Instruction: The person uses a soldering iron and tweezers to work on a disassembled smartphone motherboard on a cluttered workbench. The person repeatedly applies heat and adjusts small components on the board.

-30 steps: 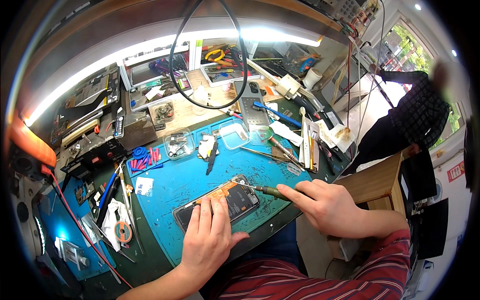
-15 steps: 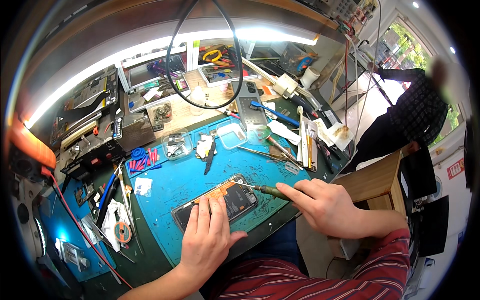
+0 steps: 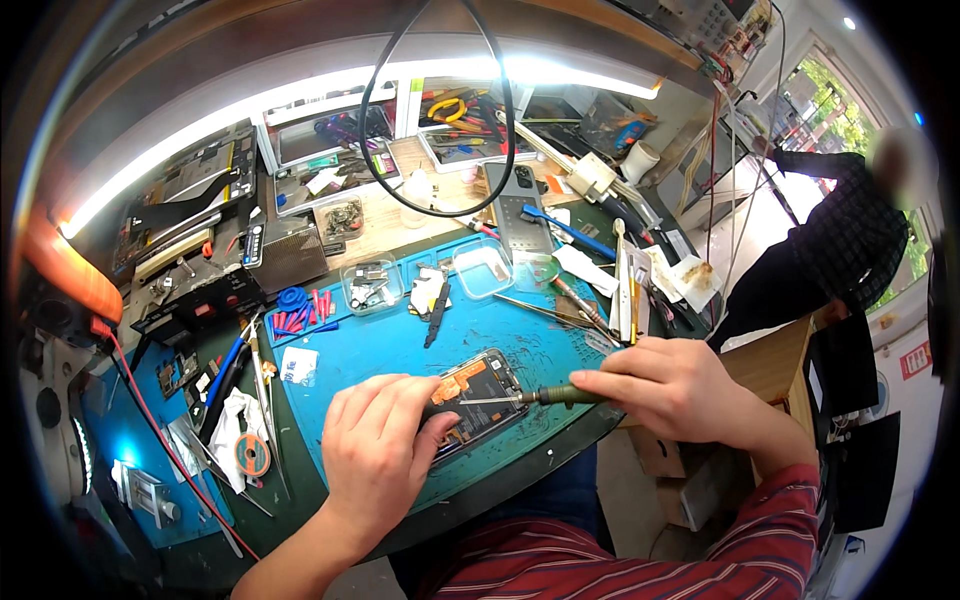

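Observation:
An opened smartphone (image 3: 490,418) lies tilted on the blue work mat (image 3: 385,345), its black inner parts and an orange patch (image 3: 459,382) facing up. My left hand (image 3: 375,445) is closed over the phone's left end, fingers curled at the far edge and thumb at the near side; that end is hidden beneath it. From the right, my right hand (image 3: 665,390) grips a screwdriver (image 3: 562,395) by its green handle. Its thin metal shaft lies nearly level across the phone, the tip near the orange patch. I cannot tell whether the tip touches.
Small clear boxes (image 3: 372,286) with parts stand behind the phone. A blue brush (image 3: 570,232), tweezers and papers lie back right. At left are a solder spool (image 3: 253,455), pliers and a red cable (image 3: 160,430). A black cable loop (image 3: 508,110) hangs overhead. Another person (image 3: 835,235) stands at far right.
My left hand has gone from fingers lying flat on the phone to curling round its left end. The screwdriver has swung level, its tip now further in over the phone. The view has shifted slightly.

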The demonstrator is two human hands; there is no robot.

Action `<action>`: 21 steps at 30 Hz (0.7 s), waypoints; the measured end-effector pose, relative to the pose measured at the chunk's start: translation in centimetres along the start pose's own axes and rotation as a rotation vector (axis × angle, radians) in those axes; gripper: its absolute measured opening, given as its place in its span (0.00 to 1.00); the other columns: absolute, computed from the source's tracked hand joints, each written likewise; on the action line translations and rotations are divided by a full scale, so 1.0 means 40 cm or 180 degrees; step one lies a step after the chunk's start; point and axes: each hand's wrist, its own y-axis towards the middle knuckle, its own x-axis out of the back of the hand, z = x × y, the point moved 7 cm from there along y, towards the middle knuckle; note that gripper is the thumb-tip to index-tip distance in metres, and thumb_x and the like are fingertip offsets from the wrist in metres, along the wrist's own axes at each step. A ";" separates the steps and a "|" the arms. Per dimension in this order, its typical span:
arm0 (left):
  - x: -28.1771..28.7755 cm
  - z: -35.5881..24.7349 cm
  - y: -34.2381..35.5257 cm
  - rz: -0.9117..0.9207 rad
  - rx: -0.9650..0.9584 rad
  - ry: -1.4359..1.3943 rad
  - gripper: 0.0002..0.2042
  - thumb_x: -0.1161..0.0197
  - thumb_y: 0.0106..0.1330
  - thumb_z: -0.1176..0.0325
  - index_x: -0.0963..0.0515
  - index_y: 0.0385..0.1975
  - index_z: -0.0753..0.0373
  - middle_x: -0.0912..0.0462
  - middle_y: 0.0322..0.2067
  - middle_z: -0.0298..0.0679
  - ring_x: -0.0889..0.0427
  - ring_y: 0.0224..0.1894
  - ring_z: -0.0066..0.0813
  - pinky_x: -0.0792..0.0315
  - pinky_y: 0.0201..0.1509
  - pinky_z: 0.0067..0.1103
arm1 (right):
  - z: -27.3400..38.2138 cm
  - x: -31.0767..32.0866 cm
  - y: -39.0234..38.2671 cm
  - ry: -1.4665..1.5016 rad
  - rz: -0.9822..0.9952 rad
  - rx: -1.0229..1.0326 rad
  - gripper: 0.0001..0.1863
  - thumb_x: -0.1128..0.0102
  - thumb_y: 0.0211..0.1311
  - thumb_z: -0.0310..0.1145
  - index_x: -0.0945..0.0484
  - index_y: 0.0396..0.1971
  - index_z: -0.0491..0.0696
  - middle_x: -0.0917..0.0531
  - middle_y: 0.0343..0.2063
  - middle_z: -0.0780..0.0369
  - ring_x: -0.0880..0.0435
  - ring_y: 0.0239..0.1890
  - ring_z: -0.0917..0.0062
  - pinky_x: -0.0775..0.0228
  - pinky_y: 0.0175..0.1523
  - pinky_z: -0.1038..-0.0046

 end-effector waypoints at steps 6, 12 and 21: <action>-0.012 -0.023 -0.013 0.0392 -0.0318 -0.0610 0.09 0.23 0.58 0.72 0.15 0.37 0.59 0.13 0.35 0.34 0.14 0.40 0.35 0.25 0.43 0.30 | 0.031 0.009 -0.024 0.0254 0.0092 0.0103 0.32 0.30 0.55 0.26 0.18 0.65 0.57 0.16 0.39 0.67 0.16 0.33 0.76 0.21 0.34 0.74; 0.013 -0.070 -0.027 0.0213 -0.0501 -0.1074 0.10 0.23 0.55 0.75 0.17 0.35 0.61 0.14 0.33 0.35 0.15 0.35 0.35 0.23 0.39 0.29 | 0.018 -0.005 -0.089 0.1704 0.0611 -0.0229 0.35 0.29 0.62 0.28 0.24 0.71 0.54 0.16 0.39 0.62 0.14 0.37 0.69 0.19 0.38 0.69; 0.110 -0.020 -0.049 -0.0420 0.0039 -0.0127 0.08 0.29 0.55 0.79 0.20 0.32 0.61 0.18 0.29 0.36 0.19 0.33 0.37 0.24 0.37 0.32 | -0.049 -0.002 -0.140 0.2682 0.0707 -0.0681 0.29 0.30 0.67 0.33 0.21 0.69 0.53 0.12 0.40 0.57 0.11 0.41 0.64 0.19 0.46 0.69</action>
